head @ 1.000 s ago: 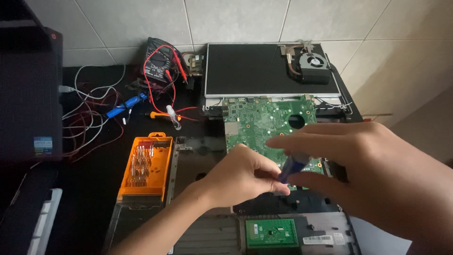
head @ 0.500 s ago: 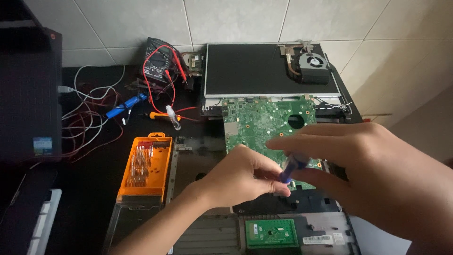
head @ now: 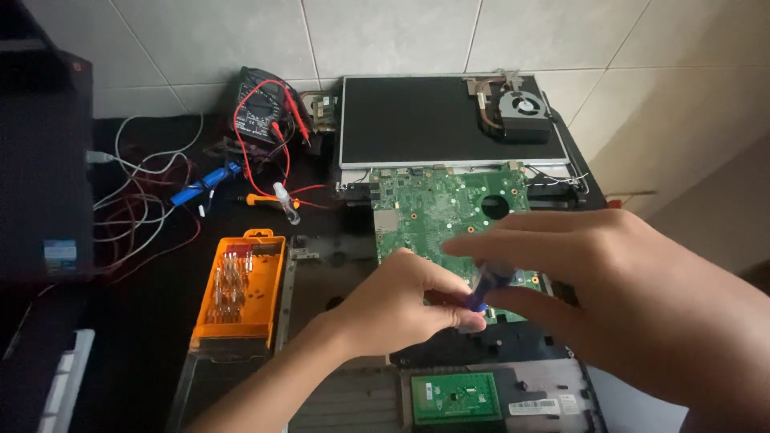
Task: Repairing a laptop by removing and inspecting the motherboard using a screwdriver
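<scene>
A person is standing over a dark table [head: 152, 353], working on a laptop that is lying in pieces. The left hand [head: 401, 309] and the right hand [head: 634, 309] are meeting above the green motherboard [head: 437, 212], both pinching a small blue-handled screwdriver [head: 481, 293] between their fingers. The left fingers are curling round its lower end and the right fingers are closing on its upper end. The tip is hidden, so it is unclear whether it is touching the board.

The teardown is looking well advanced: the screen panel [head: 425, 120] is lying flat behind the board, the cooling fan [head: 517, 112] is resting loose on it, and the palm-rest cover with its green touchpad board [head: 455, 397] is sitting near the viewer. The motherboard is apparently not yet lifted from its base.

To the left, an orange bit case [head: 241, 293] is lying open, with a multimeter [head: 261, 112] and tangled wires behind.
</scene>
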